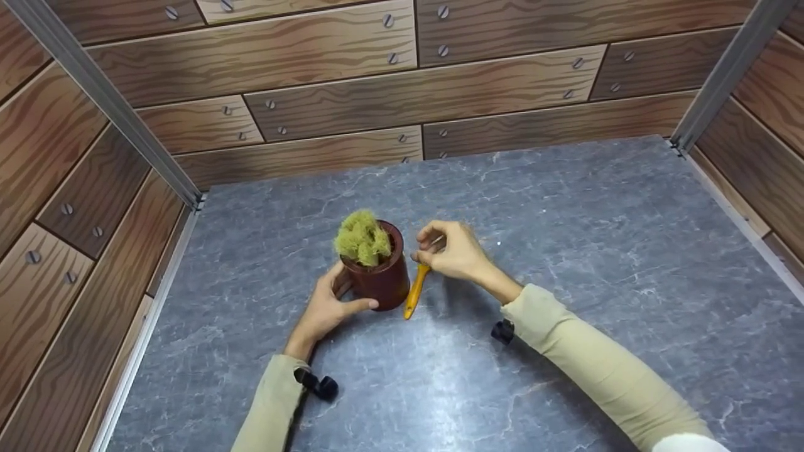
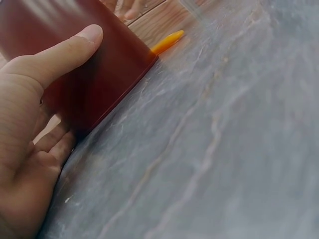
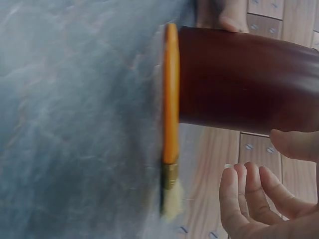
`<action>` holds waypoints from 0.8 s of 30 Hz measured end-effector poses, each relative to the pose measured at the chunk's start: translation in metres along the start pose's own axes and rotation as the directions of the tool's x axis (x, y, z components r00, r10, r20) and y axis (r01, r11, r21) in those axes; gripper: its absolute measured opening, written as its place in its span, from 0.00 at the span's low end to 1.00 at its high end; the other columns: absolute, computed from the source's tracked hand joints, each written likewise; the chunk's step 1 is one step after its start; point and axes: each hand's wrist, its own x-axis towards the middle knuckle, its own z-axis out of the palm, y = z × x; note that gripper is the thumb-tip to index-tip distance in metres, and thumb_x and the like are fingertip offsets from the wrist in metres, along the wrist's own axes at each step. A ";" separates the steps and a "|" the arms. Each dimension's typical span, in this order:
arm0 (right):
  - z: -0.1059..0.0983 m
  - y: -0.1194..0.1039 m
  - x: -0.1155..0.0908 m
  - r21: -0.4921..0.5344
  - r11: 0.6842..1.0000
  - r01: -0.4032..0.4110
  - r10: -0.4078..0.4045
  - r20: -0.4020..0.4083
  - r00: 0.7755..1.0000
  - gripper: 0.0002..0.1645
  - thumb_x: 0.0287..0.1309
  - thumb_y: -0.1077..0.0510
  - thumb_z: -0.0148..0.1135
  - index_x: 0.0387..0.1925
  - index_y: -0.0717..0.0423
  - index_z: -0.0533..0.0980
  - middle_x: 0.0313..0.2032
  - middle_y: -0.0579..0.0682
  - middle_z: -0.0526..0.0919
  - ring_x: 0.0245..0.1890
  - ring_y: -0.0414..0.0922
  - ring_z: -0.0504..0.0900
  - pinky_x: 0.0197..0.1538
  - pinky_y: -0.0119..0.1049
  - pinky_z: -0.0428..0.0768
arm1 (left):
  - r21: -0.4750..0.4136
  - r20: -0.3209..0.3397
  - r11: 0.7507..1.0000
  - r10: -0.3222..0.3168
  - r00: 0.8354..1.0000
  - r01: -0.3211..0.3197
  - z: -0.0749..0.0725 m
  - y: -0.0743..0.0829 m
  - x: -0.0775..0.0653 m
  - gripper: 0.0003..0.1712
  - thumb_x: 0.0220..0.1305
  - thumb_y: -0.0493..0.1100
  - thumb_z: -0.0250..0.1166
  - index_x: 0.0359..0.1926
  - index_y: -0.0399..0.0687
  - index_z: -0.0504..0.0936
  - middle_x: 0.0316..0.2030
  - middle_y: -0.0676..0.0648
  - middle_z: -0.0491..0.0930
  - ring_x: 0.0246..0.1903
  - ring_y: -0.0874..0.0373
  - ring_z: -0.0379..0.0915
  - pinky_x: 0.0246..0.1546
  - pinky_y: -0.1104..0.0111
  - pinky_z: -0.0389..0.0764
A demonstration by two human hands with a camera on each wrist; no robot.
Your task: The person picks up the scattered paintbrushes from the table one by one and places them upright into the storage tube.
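Observation:
A dark red-brown flower pot (image 1: 382, 287) stands upright on the marbled surface, with a yellow-green mossy plant (image 1: 362, 240) in its top. My left hand (image 1: 325, 306) grips the pot's lower side; in the left wrist view its thumb (image 2: 75, 50) lies along the wall and other fingers reach behind. Just right of the pot lies a paintbrush (image 3: 171, 99) with an orange handle, a brass-coloured ferrule and pale bristles. Over the brush's bristle end hovers my right hand (image 1: 461, 252), fingers loosely bent, apart from both brush and pot in the right wrist view.
Wood-print panels (image 1: 333, 94) enclose the grey marbled tabletop (image 1: 597, 251) at the back and both sides. Metal posts (image 1: 728, 75) stand at the back corners. Black camera mounts (image 1: 317, 384) sit at both wrists.

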 end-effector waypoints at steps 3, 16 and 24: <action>0.005 0.004 -0.001 -0.037 0.999 -0.036 0.036 0.018 0.999 0.16 0.55 0.60 0.79 0.42 0.64 0.85 0.36 0.55 0.90 0.36 0.50 0.89 0.46 0.42 0.90 | -0.001 0.002 1.000 0.002 1.000 -0.002 -0.001 0.000 0.000 0.53 0.54 0.36 0.85 0.78 0.58 0.71 0.72 0.49 0.77 0.74 0.51 0.72 0.76 0.60 0.73; 0.024 0.016 -0.002 -0.341 0.934 -0.102 0.132 0.069 0.989 0.09 0.50 0.60 0.82 0.23 0.51 0.85 0.27 0.45 0.86 0.26 0.42 0.82 0.32 0.35 0.84 | 0.017 0.015 1.000 -0.009 1.000 0.008 0.000 0.000 -0.001 0.55 0.56 0.37 0.84 0.81 0.59 0.67 0.72 0.48 0.77 0.74 0.51 0.71 0.76 0.61 0.73; 0.023 0.016 -0.001 -0.357 0.919 -0.164 0.197 0.058 0.979 0.14 0.47 0.60 0.84 0.21 0.50 0.82 0.29 0.46 0.85 0.26 0.45 0.82 0.32 0.38 0.85 | 0.010 0.014 1.000 -0.004 1.000 0.004 0.000 -0.001 -0.001 0.56 0.55 0.35 0.84 0.81 0.58 0.67 0.73 0.47 0.76 0.74 0.50 0.71 0.77 0.61 0.72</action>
